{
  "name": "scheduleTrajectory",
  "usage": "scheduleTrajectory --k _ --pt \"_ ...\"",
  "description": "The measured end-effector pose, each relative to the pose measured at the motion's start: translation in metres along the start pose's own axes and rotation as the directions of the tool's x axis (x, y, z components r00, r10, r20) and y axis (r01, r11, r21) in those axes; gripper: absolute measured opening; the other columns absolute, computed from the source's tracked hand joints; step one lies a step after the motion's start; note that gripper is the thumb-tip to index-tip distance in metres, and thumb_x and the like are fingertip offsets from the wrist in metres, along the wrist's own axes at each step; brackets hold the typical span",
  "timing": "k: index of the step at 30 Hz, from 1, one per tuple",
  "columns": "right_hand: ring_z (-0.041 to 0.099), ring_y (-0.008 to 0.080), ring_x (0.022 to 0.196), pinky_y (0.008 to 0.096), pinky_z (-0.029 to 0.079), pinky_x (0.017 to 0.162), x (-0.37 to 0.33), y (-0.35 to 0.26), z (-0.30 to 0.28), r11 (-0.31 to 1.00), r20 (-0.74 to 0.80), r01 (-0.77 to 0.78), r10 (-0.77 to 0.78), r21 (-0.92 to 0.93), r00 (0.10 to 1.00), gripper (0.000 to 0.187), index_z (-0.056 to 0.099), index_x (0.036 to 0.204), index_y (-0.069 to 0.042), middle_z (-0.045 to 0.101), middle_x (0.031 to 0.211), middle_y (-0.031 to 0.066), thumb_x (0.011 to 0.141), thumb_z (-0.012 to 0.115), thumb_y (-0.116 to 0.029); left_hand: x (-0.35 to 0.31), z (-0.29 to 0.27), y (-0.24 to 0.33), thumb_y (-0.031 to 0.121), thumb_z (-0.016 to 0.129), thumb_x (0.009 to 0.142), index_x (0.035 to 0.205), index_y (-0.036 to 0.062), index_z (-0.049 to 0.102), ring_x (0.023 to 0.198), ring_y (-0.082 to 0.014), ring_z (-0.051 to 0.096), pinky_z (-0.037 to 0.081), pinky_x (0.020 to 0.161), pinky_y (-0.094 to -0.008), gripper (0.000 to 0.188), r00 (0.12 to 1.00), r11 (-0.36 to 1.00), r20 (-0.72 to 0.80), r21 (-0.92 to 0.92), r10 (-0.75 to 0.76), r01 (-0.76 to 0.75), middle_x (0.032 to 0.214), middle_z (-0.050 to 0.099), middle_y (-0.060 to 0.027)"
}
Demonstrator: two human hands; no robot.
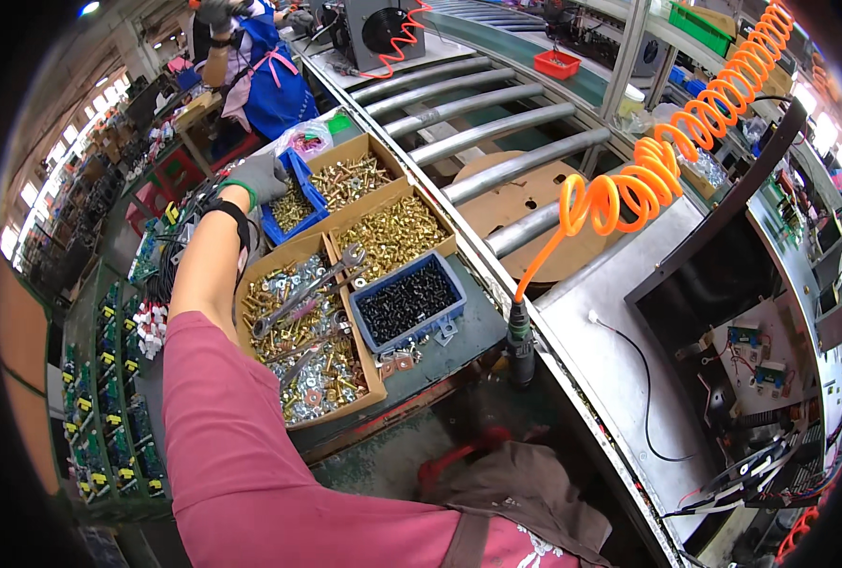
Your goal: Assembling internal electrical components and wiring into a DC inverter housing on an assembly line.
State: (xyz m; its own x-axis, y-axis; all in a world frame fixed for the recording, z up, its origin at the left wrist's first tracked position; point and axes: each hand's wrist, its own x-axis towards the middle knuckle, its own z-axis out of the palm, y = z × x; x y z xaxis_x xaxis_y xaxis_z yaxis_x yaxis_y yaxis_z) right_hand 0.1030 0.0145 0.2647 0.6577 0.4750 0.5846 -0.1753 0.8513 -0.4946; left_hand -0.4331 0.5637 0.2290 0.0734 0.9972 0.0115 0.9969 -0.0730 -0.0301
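Observation:
My left arm stretches away from me across the bench. My left hand (pixel 260 178), in a grey glove with a green cuff, is at the left edge of a blue bin (pixel 319 196) of brass-coloured screws. Its fingers are hidden or too small to tell what they hold, if anything. Nearer me, a cardboard box (pixel 375 383) holds mixed screws, nuts and washers, with an open-ended wrench (pixel 312 289) and other metal tools lying on top. Beside it are compartments of brass screws (pixel 392 235) and a blue-grey bin of black screws (pixel 407 303). My right hand is not in view.
A dark power screwdriver (pixel 520 346) hangs from an orange coiled hose (pixel 629 189). A roller conveyor (pixel 506 175) runs alongside the bench. An open dark-framed cabinet (pixel 724 331) with wiring stands on the right. Racks of circuit boards (pixel 108 379) stand left. A co-worker in a blue apron (pixel 283 90) stands beyond.

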Motion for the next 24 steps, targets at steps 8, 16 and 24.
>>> scheduleTrajectory --k 8,16,24 --pt "0.043 0.0130 0.047 0.0264 0.039 0.039 0.015 0.080 0.005 0.981 0.049 -0.169 0.165 0.093 0.985 0.026 0.044 0.094 -0.008 0.045 0.071 0.0044 0.084 0.057 -0.028 -0.016 -0.023 0.004 0.030 0.073 0.068 0.097 0.0080 0.071 0.085 -0.0248 0.066 0.050 0.079 -0.0336 0.037 1.000 0.996 -0.027 -0.087 -0.003 0.000 0.093 0.069 -0.0135" --pt "0.039 0.0123 0.044 0.0273 0.037 0.038 0.019 0.151 0.004 0.934 0.094 -0.306 0.293 0.184 0.951 0.031 0.045 0.101 -0.006 0.042 0.069 0.0045 0.085 0.055 -0.030 -0.051 -0.020 0.029 0.028 0.073 0.062 0.084 0.0116 0.073 0.079 -0.0240 0.066 0.051 0.073 -0.0353 0.028 0.976 0.986 0.172 0.077 0.135 -0.150 0.084 0.070 -0.0095" --pt "0.035 0.0116 0.040 0.0281 0.036 0.036 0.000 0.067 -0.025 0.995 -0.115 -0.094 0.088 -0.046 0.989 0.036 0.047 0.108 -0.003 0.039 0.068 0.0046 0.087 0.052 -0.032 -0.020 0.018 -0.011 0.045 0.067 0.069 0.070 0.0052 0.068 0.077 -0.0342 0.064 0.050 0.068 -0.0449 0.040 0.977 0.925 -0.056 0.337 0.208 -0.177 0.077 0.066 -0.0177"
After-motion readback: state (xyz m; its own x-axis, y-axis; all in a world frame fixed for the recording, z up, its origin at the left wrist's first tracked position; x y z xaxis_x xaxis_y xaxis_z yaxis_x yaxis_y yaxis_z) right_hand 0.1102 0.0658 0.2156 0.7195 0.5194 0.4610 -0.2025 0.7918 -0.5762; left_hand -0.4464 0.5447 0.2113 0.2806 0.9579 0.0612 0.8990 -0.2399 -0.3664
